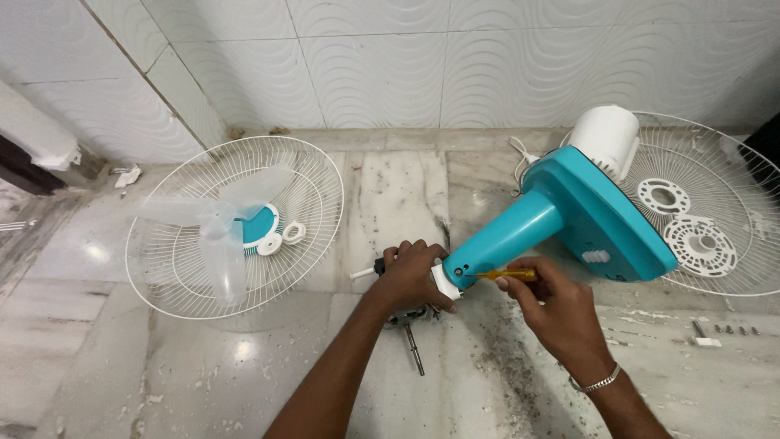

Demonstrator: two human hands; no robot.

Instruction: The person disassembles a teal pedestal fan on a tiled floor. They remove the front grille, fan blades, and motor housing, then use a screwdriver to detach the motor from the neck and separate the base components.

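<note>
Gripping the white end of the fan neck (445,280), the left hand (410,275) was closed round it, w/ a dark knob and short white shaft (363,273) sticking out just left of the fingers. Right hand (552,305) pinched a yellow-handled screwdriver (508,275), its tip set at a screw on the teal neck near the white end. A metal bracelet (595,381) sat on the right wrist.

The teal fan stand (585,219) lay tilted on the marble floor (203,366), neck pointing down-left to the hands, broad base up-right w/ a white button panel (595,256). A white round motor cover (605,134) touched the base's far end.

Left grille (244,223) lay flat like a shallow dish, holding the clear fan blade (215,236), a teal-and-white hub (260,223) and 2 small white rings (283,237). Right grille (715,203), partly under the base, held 2 white perforated discs (686,223).

A metal rod (414,349) lay on the floor just below the left hand; other bits under the hand were too hidden to tell. Small screws and a white piece (719,333) lay far right, well apart from the hands. A white cord (520,162) ran near the wall behind the stand.

Floor was pale veined marble, dusty w/ dark specks round the work. Wall (390,57) was white tile w/ a wavy pattern.
</note>
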